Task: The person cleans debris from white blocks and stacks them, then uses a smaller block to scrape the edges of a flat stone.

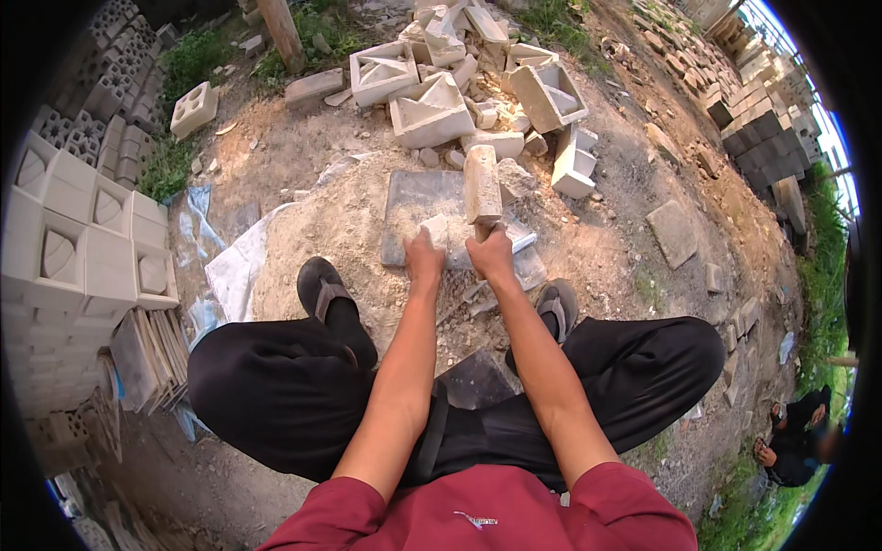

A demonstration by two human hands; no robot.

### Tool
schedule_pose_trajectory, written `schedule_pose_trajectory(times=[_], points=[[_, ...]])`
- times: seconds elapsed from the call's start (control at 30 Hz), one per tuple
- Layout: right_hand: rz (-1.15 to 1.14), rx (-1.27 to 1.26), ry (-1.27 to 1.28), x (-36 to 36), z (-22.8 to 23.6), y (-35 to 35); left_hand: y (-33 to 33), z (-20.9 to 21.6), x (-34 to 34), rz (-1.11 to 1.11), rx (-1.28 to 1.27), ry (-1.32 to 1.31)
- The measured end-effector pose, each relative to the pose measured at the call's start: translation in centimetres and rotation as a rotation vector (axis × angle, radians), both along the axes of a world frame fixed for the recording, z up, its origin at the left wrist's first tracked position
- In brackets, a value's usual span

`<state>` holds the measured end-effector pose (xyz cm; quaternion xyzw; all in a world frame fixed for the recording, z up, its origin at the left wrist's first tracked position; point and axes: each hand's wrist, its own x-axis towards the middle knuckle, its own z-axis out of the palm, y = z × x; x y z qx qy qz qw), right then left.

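Note:
My right hand (491, 253) is closed round the short handle of a wooden mallet (482, 182), whose thick block-shaped head stands up in front of it. Beside it, my left hand (424, 255) grips a pale chunk of block (443, 230) on a dark flat slab (404, 195). Crumbs and dust lie over the slab. Just right of the hands, broken flat pieces (525, 266) rest on the ground.
Ahead rises a heap of broken hollow blocks (432, 110). Decorative blocks (78, 220) are stacked at left, beside thin boards (152, 354) and a white plastic sheet (241, 262). Another person (797, 441) sits at far right. A wooden post (280, 35) stands behind.

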<state>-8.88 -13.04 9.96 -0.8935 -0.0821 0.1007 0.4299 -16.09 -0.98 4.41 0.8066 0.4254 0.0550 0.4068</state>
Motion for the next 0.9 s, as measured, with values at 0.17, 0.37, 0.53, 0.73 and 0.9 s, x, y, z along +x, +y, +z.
schedule_pose_trajectory(times=[0.17, 0.37, 0.53, 0.73, 0.9], points=[[0.145, -0.141, 0.084, 0.3, -4.7, -3.4, -1.7, 1.8, 0.8, -0.030, 0.032, 0.026], [0.127, -0.283, 0.136, 0.3, -2.7, -2.6, -1.2, 1.8, 0.3, -0.005, 0.033, 0.076], [0.016, -0.289, 0.098, -1.0, -2.6, -2.1, -1.0, 1.0, 0.2, 0.003, 0.037, 0.073], [0.051, -0.305, 0.153, -3.2, -5.4, -0.5, -0.3, 2.1, 0.2, -0.047, -0.119, -0.063], [0.164, -0.210, 0.228, -6.2, -3.4, 3.5, 2.9, 0.7, -2.8, 0.364, -0.927, -0.633]])
